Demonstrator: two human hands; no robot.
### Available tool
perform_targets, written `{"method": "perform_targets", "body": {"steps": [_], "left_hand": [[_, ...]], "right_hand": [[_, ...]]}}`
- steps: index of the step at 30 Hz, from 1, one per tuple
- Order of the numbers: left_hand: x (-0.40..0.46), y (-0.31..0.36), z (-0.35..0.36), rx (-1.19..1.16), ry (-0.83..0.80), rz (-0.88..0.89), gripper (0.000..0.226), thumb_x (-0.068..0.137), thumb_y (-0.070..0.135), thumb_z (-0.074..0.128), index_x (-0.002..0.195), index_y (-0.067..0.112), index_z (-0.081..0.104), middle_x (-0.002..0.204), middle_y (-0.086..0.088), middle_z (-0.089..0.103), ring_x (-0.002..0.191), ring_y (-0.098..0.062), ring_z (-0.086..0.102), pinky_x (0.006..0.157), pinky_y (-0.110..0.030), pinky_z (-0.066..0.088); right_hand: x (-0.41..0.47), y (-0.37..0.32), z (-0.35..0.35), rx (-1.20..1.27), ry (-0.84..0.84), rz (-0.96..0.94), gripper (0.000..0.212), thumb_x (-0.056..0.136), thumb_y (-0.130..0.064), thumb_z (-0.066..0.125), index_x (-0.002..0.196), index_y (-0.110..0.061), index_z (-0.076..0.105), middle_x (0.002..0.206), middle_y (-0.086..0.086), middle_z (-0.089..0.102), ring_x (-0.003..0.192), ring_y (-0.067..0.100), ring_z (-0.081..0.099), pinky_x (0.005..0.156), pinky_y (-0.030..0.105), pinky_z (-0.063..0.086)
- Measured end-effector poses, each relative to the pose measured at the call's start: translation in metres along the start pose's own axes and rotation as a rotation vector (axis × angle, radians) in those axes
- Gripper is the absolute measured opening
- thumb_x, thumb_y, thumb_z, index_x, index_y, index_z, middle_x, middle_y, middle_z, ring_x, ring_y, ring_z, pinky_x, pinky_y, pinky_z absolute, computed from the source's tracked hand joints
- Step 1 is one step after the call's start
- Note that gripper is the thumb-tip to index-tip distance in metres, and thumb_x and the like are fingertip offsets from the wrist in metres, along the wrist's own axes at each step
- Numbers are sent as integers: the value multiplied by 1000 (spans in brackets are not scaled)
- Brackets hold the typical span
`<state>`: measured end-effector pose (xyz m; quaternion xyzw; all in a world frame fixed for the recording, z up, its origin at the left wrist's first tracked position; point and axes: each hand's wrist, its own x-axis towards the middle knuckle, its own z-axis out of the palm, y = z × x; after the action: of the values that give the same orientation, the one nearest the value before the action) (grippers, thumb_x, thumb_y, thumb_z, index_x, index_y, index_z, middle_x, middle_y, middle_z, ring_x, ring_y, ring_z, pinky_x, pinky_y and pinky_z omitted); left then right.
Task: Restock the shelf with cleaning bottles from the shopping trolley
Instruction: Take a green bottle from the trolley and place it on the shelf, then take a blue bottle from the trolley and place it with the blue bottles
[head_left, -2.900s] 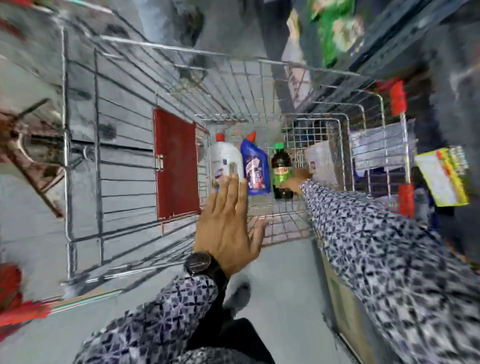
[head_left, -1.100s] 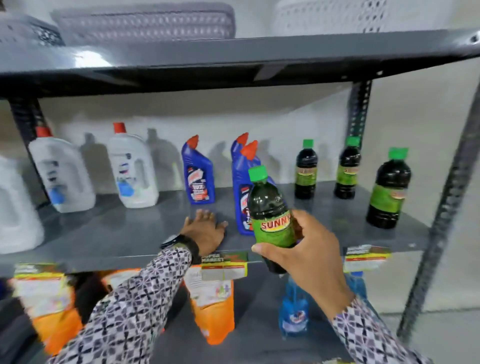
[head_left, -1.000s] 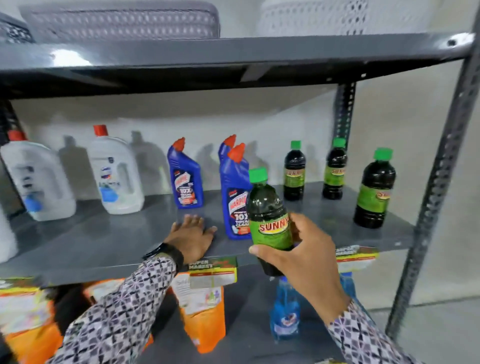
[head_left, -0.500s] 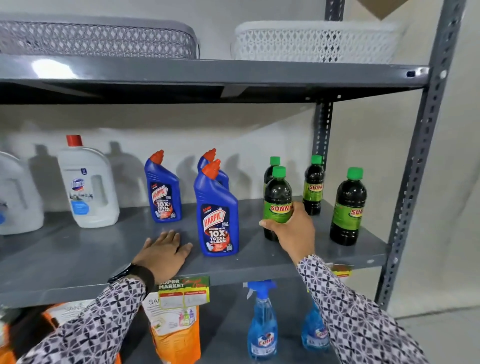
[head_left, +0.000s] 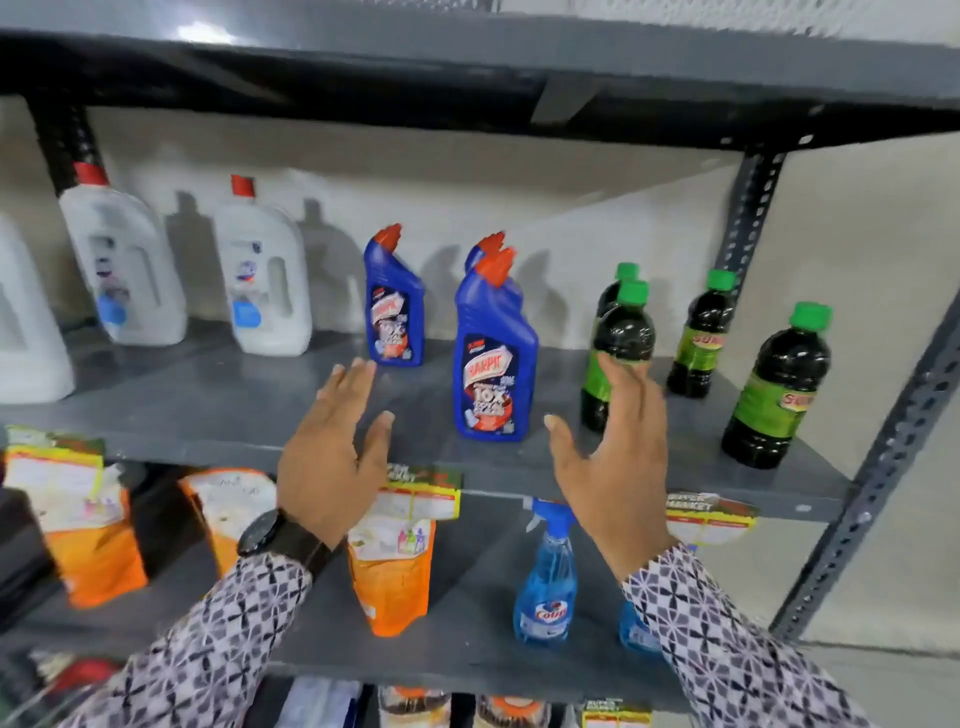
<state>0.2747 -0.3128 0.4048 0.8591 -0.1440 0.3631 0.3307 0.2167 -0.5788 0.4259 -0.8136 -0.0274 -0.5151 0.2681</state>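
Observation:
A dark bottle with a green cap and green label (head_left: 618, 332) stands upright on the grey middle shelf (head_left: 218, 410), in front of a like bottle. My right hand (head_left: 613, 462) hovers open just in front of it, fingers spread, holding nothing. My left hand (head_left: 332, 457) is also open, raised off the shelf's front edge. Two more dark green-capped bottles (head_left: 701, 338) (head_left: 779, 389) stand to the right. Blue toilet-cleaner bottles with red caps (head_left: 493, 353) (head_left: 394, 301) stand mid-shelf. White jugs with red caps (head_left: 262, 275) (head_left: 122, 260) stand at the left. The trolley is out of view.
The upper shelf (head_left: 467, 62) hangs low over the bottles. A grey upright post (head_left: 883, 467) bounds the right side. On the lower shelf stand orange pouches (head_left: 389, 571) and blue spray bottles (head_left: 545, 582). Price tags (head_left: 421, 493) hang on the shelf's front lip.
My right hand has let go of the green-capped bottle, which now stands on the shelf, and pulled back open. My left hand has lifted off the shelf. The view has shifted closer.

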Motion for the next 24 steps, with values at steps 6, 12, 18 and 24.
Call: {"method": "perform_targets", "body": {"steps": [6, 12, 18, 24], "left_hand": [[-139, -58, -55, 80, 142, -166, 62, 97, 26, 59, 156, 17, 43, 166, -1, 40, 158, -18, 30, 123, -28, 30], [-275, -170, -120, 152, -20, -790, 41, 87, 19, 60, 126, 19, 74, 114, -12, 81, 73, -27, 76, 76, -15, 41], [-391, -299, -158, 247, -166, -1318, 27, 92, 24, 60, 109, 24, 81, 105, -14, 82, 98, -38, 77, 80, -37, 56], [-505, -409, -144, -76, -41, -1772, 26, 94, 10, 59, 103, -4, 79, 108, -29, 78, 100, -30, 73, 90, -41, 57]], "right_hand": [[-87, -91, 71, 258, -416, -411, 55, 87, -23, 72, 139, -14, 56, 141, 7, 53, 134, 26, 51, 116, 32, 40], [-220, -180, 189, 417, -992, -599, 57, 83, -29, 69, 137, -25, 51, 140, -1, 50, 127, 19, 54, 101, 29, 48], [-363, -243, 313, 374, -1661, -552, 60, 82, -34, 74, 139, -21, 58, 143, 3, 52, 133, 24, 55, 110, 30, 43], [-511, -266, 418, 9, -2373, -537, 45, 89, -42, 71, 126, -17, 65, 128, 12, 67, 117, 30, 67, 93, 34, 53]]}}
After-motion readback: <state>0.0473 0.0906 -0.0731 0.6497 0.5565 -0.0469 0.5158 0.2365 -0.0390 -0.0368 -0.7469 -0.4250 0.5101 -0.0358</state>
